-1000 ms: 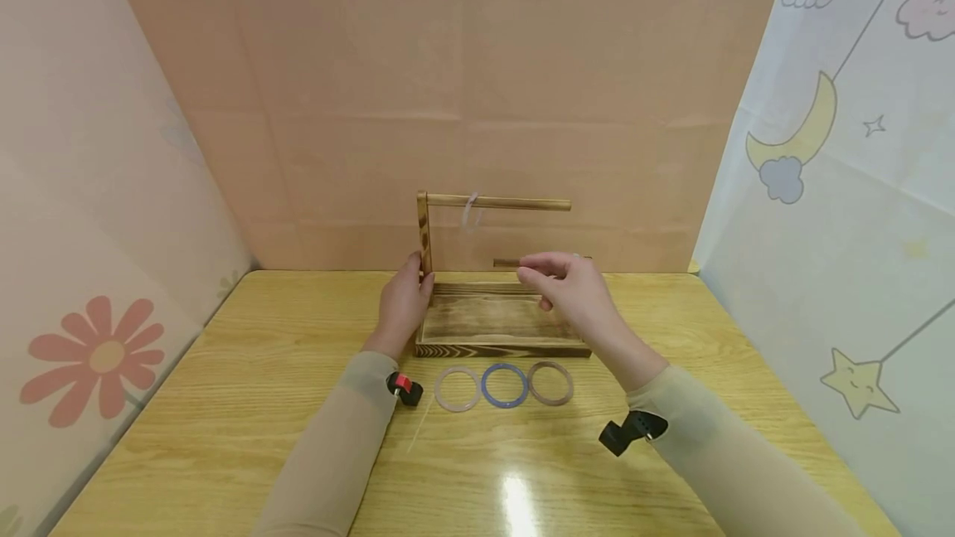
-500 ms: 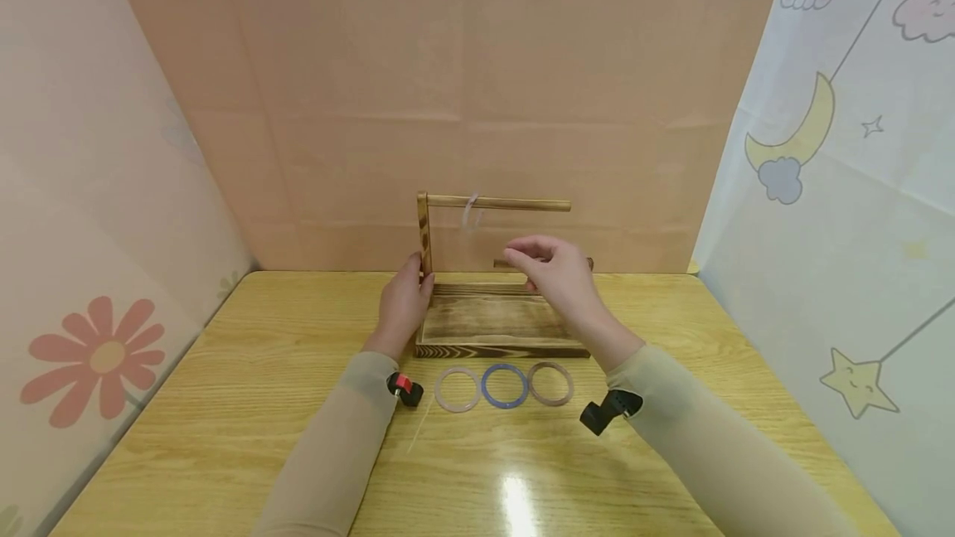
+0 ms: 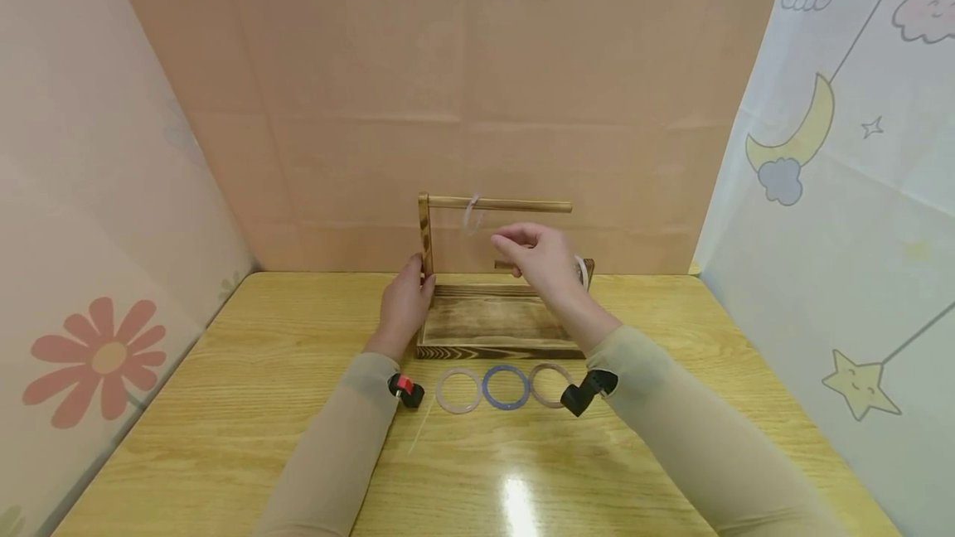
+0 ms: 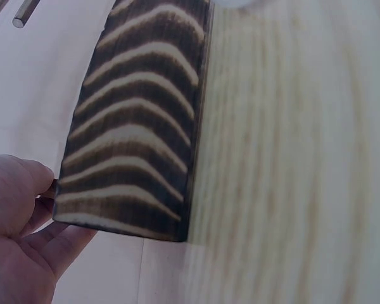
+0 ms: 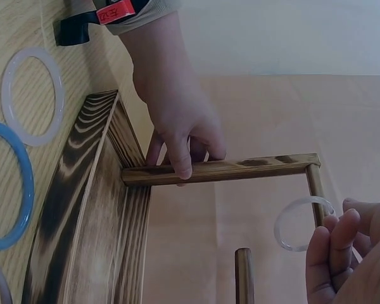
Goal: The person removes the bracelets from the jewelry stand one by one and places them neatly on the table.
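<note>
A wooden rack with an upright post point(image 3: 425, 230) stands on a tray base point(image 3: 492, 317). My left hand point(image 3: 403, 301) grips the foot of the post. On the upper rod point(image 3: 522, 205) hangs a clear ring point(image 3: 470, 215). My right hand point(image 3: 540, 259), fingers bent and thumb near the index finger, is just right of that ring and in front of the lower rod point(image 3: 502, 265). In the right wrist view its fingertips overlap the edge of the ring point(image 5: 282, 228). Behind the right wrist a whitish ring point(image 3: 583, 272) shows by the short right post.
In front of the tray lie a pale pink ring point(image 3: 458, 391), a blue ring point(image 3: 506, 388) and a brownish ring point(image 3: 548, 385) in a row. The wooden table point(image 3: 298, 371) meets a tan backdrop point(image 3: 336, 147) at its rear and printed side walls.
My right hand has moved left and up from the lower rod toward the hanging ring. The whitish ring by the right post has come into view. My left hand keeps its place.
</note>
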`<state>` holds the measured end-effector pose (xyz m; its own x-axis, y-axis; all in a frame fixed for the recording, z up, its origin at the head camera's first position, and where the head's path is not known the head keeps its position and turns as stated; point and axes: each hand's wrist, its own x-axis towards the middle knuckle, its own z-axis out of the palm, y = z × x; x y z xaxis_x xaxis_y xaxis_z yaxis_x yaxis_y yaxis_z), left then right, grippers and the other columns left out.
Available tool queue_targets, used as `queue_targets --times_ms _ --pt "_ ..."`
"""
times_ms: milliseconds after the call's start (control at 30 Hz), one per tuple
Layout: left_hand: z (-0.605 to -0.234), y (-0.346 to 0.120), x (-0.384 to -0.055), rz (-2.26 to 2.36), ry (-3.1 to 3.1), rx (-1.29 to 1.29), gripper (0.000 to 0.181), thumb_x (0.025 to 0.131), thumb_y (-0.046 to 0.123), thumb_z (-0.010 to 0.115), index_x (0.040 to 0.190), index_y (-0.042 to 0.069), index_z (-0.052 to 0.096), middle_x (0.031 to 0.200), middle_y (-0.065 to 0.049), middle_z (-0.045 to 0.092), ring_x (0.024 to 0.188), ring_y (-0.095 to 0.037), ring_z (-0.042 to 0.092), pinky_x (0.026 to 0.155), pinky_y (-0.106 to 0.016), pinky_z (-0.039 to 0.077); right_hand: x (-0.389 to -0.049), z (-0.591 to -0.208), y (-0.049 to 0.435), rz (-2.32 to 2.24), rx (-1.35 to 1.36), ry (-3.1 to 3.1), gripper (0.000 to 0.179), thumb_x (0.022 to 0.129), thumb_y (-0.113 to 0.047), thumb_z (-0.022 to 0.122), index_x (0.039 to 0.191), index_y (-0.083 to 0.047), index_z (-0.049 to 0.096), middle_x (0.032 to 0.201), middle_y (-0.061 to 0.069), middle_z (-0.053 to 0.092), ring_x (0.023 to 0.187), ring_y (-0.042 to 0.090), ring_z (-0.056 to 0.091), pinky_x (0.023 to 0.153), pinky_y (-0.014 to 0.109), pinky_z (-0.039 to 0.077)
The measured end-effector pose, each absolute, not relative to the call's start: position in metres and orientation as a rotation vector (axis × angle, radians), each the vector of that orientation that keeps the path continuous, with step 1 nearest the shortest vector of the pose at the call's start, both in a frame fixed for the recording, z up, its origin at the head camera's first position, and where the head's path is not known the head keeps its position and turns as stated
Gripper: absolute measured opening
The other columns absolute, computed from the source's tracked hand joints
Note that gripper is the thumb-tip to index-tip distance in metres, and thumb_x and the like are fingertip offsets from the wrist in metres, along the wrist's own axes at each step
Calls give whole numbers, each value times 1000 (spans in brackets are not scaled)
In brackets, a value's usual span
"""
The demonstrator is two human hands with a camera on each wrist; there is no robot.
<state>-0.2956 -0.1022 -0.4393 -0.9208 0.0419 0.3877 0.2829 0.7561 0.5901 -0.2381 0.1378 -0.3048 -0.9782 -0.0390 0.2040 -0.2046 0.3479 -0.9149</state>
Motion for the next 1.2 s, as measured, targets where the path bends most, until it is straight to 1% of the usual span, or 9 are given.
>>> queue_targets --times_ms 167,233,333,600,700,800,833,933,1200 --pt "-438 -102 -294 -954 -2599 -244 37 115 18 63 146 -2 56 125 -23 74 105 -39 76 86 -55 62 -244 -303 131 1733 239 -2433 24 105 -28 81 123 -12 83 117 8 76 75 23 71 66 25 58" --pt "-438 -102 -294 -948 -2594 -248 37 115 17 63 145 -2 57 125 -23 74 105 -39 76 86 -55 62 -248 -303 127 1759 238 -2417 23 105 -25 81 123 -11 83 118 7 74 70 16 67 65 24 58" --pt "-437 -103 -295 -947 -2580 -256 36 114 16 65 144 -3 57 123 -23 74 104 -40 76 85 -56 62 -253 -302 121 1791 240 -2393 24 106 -23 80 125 -9 82 119 7 72 65 11 63 63 23 56" --pt "-436 -105 -299 -945 -2588 -257 39 114 16 64 147 -3 56 126 -23 74 106 -40 76 87 -56 62 -265 -303 108 1788 217 -2392 29 105 -27 81 128 -10 81 120 4 73 64 13 59 60 23 53" --pt "-436 -106 -300 -941 -2593 -262 37 115 18 63 146 -2 56 126 -23 74 107 -40 76 87 -56 62 -270 -303 104 1790 209 -2386 27 104 -27 82 128 -12 82 119 4 74 65 15 60 64 31 56" --pt "-437 -106 -300 -937 -2596 -258 37 116 19 63 145 -2 56 125 -22 74 106 -40 76 87 -55 62 -273 -304 101 1778 210 -2394 28 104 -27 82 129 -13 82 121 4 75 65 17 62 64 33 56" --pt "-438 -106 -300 -936 -2596 -255 37 115 19 63 146 -2 56 126 -22 74 106 -39 76 87 -55 63 -274 -305 100 1774 212 -2395 29 104 -27 82 129 -13 81 121 4 75 65 18 63 63 33 56" --pt "-439 -105 -299 -933 -2596 -249 38 115 18 63 147 -2 55 126 -22 74 106 -40 76 87 -56 63 -277 -306 97 1763 218 -2398 31 105 -27 82 132 -12 80 125 4 76 66 20 66 58 25 51" --pt "-437 -103 -295 -938 -2606 -237 34 114 18 65 142 -2 58 124 -22 74 107 -40 76 88 -56 62 -281 -309 91 1764 210 -2399 33 104 -29 83 132 -12 80 127 4 76 63 12 65 55 23 47"
